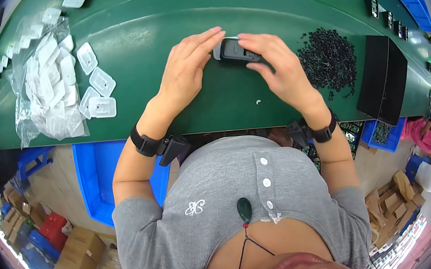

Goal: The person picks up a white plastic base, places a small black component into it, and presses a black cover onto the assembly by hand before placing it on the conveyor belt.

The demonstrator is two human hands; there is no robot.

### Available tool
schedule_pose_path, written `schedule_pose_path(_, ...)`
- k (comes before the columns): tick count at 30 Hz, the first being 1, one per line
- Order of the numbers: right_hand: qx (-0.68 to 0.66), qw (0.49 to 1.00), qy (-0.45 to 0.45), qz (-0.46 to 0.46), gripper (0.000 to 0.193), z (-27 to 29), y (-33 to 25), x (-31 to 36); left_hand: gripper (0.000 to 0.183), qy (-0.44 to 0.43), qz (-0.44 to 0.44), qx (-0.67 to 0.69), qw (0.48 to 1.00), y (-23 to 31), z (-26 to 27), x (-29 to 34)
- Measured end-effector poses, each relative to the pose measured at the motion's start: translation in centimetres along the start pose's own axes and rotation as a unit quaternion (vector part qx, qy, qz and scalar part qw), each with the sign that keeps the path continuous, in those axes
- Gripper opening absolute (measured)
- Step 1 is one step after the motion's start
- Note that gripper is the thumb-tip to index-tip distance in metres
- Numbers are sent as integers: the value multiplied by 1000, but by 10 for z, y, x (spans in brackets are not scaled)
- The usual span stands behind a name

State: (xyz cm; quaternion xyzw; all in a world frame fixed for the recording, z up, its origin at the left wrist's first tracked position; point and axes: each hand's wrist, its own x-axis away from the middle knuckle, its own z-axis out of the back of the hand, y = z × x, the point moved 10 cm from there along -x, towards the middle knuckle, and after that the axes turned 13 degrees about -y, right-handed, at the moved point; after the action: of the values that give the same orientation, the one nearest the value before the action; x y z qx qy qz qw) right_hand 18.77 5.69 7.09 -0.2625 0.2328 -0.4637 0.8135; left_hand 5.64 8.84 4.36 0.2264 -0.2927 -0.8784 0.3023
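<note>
A small black rectangular housing (pixel 233 50) sits on the green table, its pale plate showing at the left and far edges. My right hand (pixel 281 67) grips its right end, fingers on the far side and thumb on the near side. Stretched out and held together, the fingers of my left hand (pixel 182 74) reach the housing's far left corner; they do not wrap round it. What lies under the right fingertips is hidden. To the right of my right hand is a heap of small black parts (pixel 328 61).
White plastic covers (pixel 53 84) fill a clear bag at left, with several loose covers (pixel 102 82) beside it. A black box (pixel 381 79) stands at right. More pieces line the table's far side. A blue bin (pixel 95 181) is below the near edge. Other people work at both sides.
</note>
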Motion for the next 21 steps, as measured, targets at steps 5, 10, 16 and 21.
schedule_pose_path(5,-13,998,-62,11,46,-15,12,-22,49,-20,-2,-47,999,-5,-7,6)
schedule_pose_path(10,9,998,-57,22,47,-24,11,-22,50,-29,16,-94,995,-3,-11,12)
schedule_pose_path(16,-10,998,-64,3,51,-24,19,-24,50,1,-11,-163,987,11,-15,10)
schedule_pose_path(21,-297,943,-68,-138,48,-22,62,-24,51,45,6,-116,992,1,-10,-7)
